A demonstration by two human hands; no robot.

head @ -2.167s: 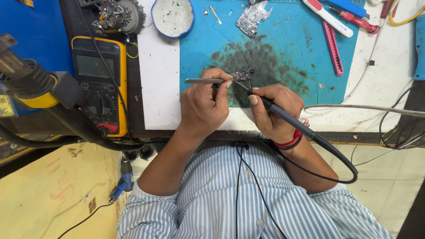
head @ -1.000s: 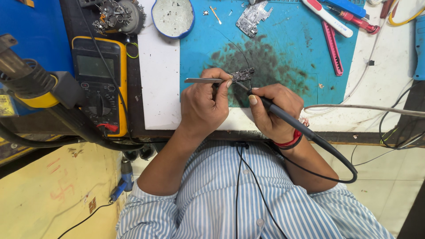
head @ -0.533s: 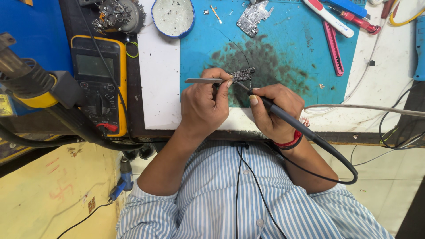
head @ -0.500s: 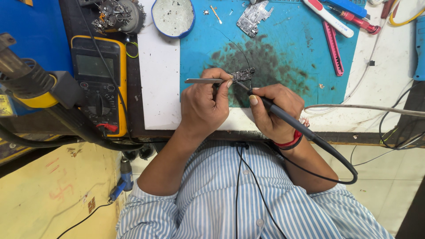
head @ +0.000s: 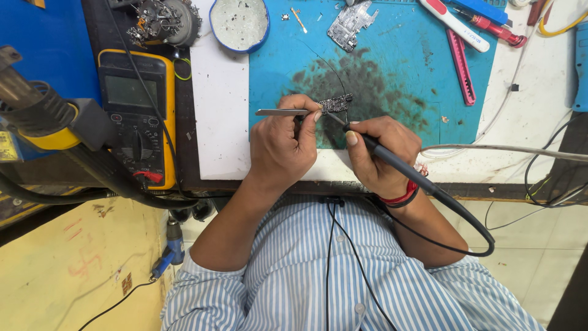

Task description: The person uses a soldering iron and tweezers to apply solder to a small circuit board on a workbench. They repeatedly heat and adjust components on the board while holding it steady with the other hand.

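Nothing has been moved since earlier: the circuit board (head: 335,104) is steadied with tweezers (head: 283,112) gripped in the left hand (head: 283,144), while the soldering iron (head: 392,160) is held pen-like in the right hand (head: 381,153).

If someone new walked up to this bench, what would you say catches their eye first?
Most likely the two hands at the middle of the teal work mat: the left hand holds metal tweezers and the right hand holds a black corded soldering iron, both meeting at a small dark circuit board. Next, the yellow multimeter on the left.
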